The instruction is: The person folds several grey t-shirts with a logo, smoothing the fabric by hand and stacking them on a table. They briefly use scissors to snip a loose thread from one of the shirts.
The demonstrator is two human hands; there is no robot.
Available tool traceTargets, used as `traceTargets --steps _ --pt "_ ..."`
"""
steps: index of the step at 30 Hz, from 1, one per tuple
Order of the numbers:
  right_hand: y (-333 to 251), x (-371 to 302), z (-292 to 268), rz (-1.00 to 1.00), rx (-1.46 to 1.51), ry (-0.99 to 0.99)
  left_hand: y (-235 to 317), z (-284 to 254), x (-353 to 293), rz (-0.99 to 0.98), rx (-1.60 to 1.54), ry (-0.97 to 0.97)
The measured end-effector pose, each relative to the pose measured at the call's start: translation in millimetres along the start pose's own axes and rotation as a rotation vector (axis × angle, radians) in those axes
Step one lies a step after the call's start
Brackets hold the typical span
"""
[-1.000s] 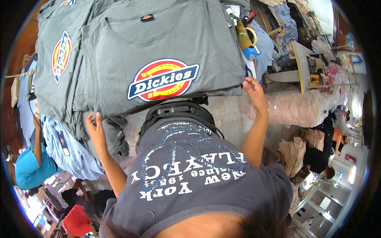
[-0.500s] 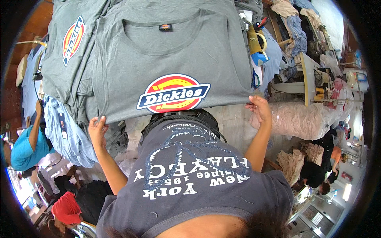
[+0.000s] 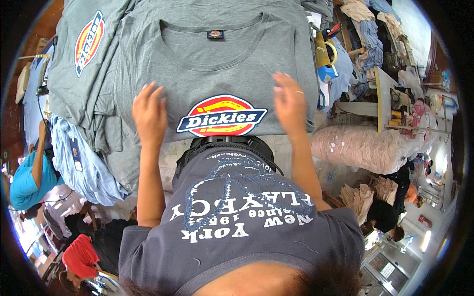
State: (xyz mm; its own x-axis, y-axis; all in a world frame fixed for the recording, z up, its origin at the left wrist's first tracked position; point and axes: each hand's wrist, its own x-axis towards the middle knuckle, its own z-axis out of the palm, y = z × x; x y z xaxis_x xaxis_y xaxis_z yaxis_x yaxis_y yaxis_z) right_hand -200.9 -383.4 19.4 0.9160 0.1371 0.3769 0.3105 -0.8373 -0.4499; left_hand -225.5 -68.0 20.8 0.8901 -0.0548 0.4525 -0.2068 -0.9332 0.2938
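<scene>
A grey T-shirt lies spread flat in front of me, its scooped neckline with a small black label at the far side. Near its close edge sits a red, yellow and blue oval logo print. My left hand is over the shirt's left part, fingers stretched and slightly blurred, holding nothing. Over the right part, beside the print, my right hand is also open with extended fingers. Whether the fingertips touch the cloth I cannot tell. Another grey shirt with the same kind of print lies to the left.
Light blue garments with a dark hang tag drape at the left. A tape roll and a red-and-black tool are at the table's right side. A wrapped pinkish bundle lies further right. A co-worker in blue is far left.
Both hands have let go of the shirt's near corners and moved inward and away from me, over the shirt. The near edge now lies down instead of being stretched between them.
</scene>
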Motion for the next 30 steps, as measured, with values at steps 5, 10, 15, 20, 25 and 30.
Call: traceTargets --steps 5,10,15,20,25,30 --pt "0 34 43 -0.131 -0.455 -0.063 -13 28 49 0.059 0.37 -0.155" --pt "48 78 44 0.013 -0.55 -0.004 -62 40 105 0.101 0.255 -0.087" --pt "79 134 61 -0.035 -0.333 0.178 -98 55 160 0.131 -0.119 0.077" --pt "89 165 64 -0.104 -0.16 0.255 -102 52 180 0.122 -0.213 -0.111" --pt "88 177 67 -0.074 -0.191 0.286 -102 54 184 0.003 -0.049 -0.106" --pt "89 178 76 -0.085 -0.177 0.329 -106 56 182 -0.135 -0.066 -0.189"
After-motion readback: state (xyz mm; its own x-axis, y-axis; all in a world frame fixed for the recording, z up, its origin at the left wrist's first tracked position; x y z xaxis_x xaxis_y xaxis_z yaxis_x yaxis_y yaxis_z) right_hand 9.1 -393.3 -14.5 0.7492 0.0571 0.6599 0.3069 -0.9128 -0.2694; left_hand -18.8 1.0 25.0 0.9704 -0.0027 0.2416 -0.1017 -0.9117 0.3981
